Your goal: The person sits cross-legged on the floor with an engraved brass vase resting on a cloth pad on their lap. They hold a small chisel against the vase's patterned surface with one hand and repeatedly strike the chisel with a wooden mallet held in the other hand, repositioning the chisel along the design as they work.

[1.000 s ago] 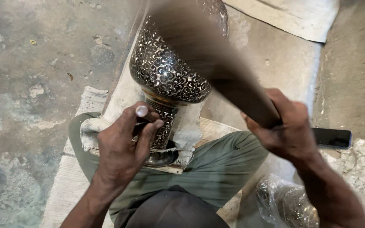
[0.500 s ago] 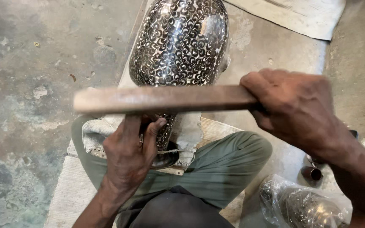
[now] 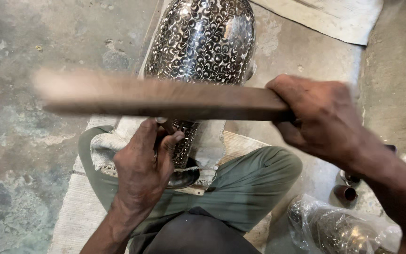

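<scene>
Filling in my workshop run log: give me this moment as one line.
left hand: grips small tool against vase neck | right hand: grips wooden bat, blurred | engraved metal vase: lying across lap

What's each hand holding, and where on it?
Right hand grips the wooden bat at its near end. Left hand holds a small tool against the engraved vase neck.

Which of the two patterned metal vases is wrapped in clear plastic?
The vase at the lower right, lying on the floor beside the person's knee. The large vase in front, whose neck the left hand grips, is bare.
</scene>
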### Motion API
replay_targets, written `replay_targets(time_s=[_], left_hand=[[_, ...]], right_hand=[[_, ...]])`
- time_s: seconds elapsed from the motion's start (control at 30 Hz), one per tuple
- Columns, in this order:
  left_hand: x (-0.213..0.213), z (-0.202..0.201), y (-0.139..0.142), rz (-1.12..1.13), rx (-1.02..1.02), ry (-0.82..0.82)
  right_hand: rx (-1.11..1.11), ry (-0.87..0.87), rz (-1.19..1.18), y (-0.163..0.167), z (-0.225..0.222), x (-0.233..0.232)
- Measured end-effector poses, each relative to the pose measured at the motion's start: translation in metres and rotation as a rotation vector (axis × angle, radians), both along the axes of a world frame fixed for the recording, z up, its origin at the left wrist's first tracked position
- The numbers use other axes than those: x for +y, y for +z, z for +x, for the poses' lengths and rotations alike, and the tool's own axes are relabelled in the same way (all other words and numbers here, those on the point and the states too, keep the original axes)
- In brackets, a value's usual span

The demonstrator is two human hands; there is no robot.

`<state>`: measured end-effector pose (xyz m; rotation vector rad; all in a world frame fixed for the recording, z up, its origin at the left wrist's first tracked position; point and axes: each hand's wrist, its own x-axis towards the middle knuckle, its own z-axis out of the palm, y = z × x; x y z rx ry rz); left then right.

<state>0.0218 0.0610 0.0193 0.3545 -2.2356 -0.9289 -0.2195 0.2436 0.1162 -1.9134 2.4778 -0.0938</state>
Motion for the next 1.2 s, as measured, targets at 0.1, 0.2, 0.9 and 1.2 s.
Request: replay_targets(time_s=[0.1,0.2,0.9,1.2], left_hand=[[0.000,0.000,0.003,0.082,-0.056,0.019],[0.000,-0.002,0.005,0.052,-0.055,0.008],[-0.004,-0.002,0.007,0.113,-0.128,-0.073],[-0.004,-0.001,0.005,-0.003,-0.101,-0.126]], right_hand=[[-0.134,0.010,-0.055,0.000,-0.001,0.002],[0.019,0.010,0.022,0.000,-0.001,0.002],[-0.039,0.008,-0.044,-0.015,0.001,0.007],[-0.004,0.023,-0.110,-0.030,0.001,0.032]])
